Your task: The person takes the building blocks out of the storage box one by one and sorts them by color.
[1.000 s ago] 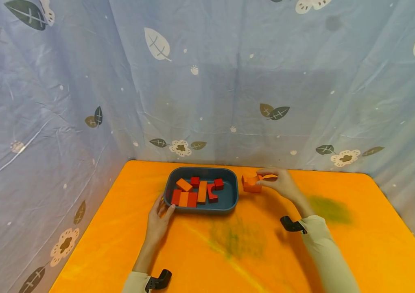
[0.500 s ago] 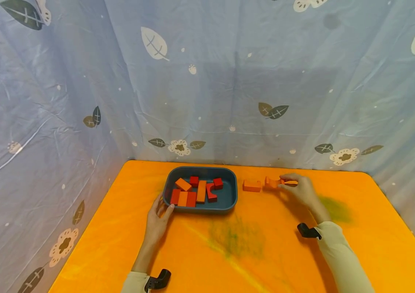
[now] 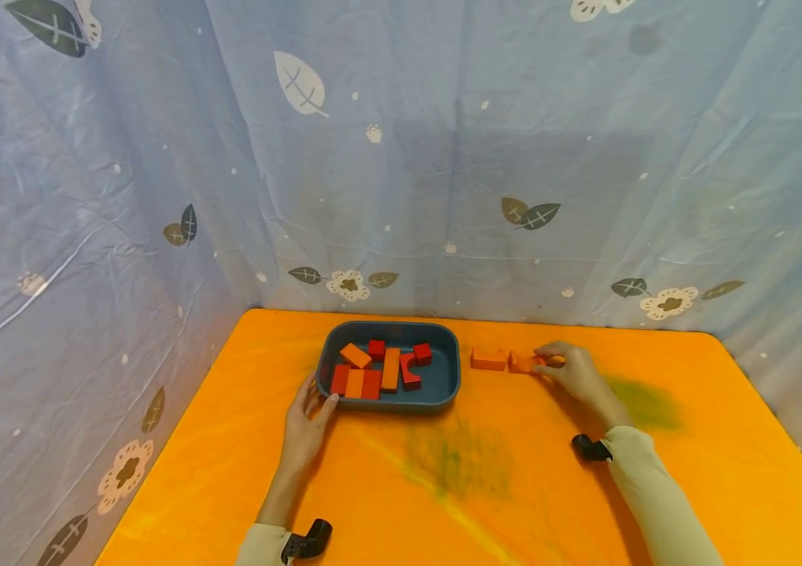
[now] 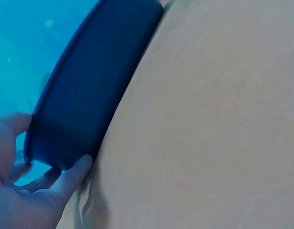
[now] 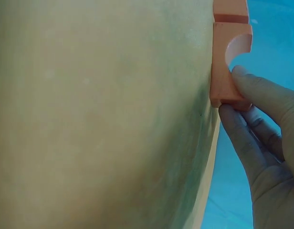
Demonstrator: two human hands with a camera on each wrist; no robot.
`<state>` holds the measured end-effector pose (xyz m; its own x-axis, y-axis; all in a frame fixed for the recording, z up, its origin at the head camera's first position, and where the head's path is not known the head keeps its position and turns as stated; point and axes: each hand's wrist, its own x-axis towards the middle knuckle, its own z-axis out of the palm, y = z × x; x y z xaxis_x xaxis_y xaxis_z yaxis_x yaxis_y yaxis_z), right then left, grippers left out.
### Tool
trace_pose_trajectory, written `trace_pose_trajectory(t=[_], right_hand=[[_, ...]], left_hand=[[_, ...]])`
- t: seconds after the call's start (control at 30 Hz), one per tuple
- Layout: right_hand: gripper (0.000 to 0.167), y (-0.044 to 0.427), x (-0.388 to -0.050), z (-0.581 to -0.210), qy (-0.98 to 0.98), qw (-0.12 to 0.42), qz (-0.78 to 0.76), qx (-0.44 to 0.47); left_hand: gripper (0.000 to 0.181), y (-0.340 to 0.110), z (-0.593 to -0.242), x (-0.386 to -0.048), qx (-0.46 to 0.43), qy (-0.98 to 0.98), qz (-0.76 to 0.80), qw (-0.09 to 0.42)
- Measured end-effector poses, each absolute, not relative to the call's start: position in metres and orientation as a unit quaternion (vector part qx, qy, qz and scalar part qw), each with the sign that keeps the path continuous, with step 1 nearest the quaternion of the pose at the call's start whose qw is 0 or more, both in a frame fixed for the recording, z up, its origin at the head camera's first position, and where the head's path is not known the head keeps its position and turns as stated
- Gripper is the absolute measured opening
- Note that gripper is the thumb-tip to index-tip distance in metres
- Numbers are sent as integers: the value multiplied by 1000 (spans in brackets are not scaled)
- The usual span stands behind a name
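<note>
The left hand [image 3: 305, 428], below left of the frame's middle, holds the blue tray's [image 3: 441, 385] corner. Right of the middle, the right hand [image 3: 578, 373] pinches the notched block [image 5: 221, 59], just beside 1 plain block [image 3: 489, 360]. Lining them up seems the step; next calls for letting go gently.

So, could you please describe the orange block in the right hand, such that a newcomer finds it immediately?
On the yellow table, find the dark tray, then look to its right, past one loose orange block. Next comes the notched block, pinched by the right hand. Its curved cut-out and that grip set it apart from its neighbour, which neither hand touches.
</note>
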<state>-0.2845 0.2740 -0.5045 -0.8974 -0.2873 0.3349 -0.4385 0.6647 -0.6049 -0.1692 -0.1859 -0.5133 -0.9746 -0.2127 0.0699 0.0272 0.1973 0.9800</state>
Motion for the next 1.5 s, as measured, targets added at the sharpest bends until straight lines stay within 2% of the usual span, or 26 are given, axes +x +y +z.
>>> trace_pose_trajectory(t=[0.13,0.23,0.37,0.53,0.83,1.03,1.3,1.5], right_hand=[[32,274,-284,-504,-907,103,355,200],[43,273,-283,-502,-910,96,356,190],[52,263,-281,-492,-908,124,359,176],[44,231,-282,-471,-899,149,354,211],[38,162,-283,-445,-871,74,382,301],[42,121,-283,-439,-883,37,328,333],[34,70,-298,-436,-883,12,248,397],[35,43,-314,-436,-879,-11,186,439]], left_hand=[[67,-186,-514,-169,60,-767,-631,96],[67,-186,-515,-168,60,-766,-633,95],[67,-186,-515,-168,54,-764,-636,95],[67,-186,-517,-168,49,-763,-637,101],[67,-186,-517,-168,50,-760,-640,103],[66,-187,-516,-169,52,-761,-638,107],[65,-188,-514,-170,45,-754,-646,112],[66,-186,-515,-170,36,-753,-646,117]])
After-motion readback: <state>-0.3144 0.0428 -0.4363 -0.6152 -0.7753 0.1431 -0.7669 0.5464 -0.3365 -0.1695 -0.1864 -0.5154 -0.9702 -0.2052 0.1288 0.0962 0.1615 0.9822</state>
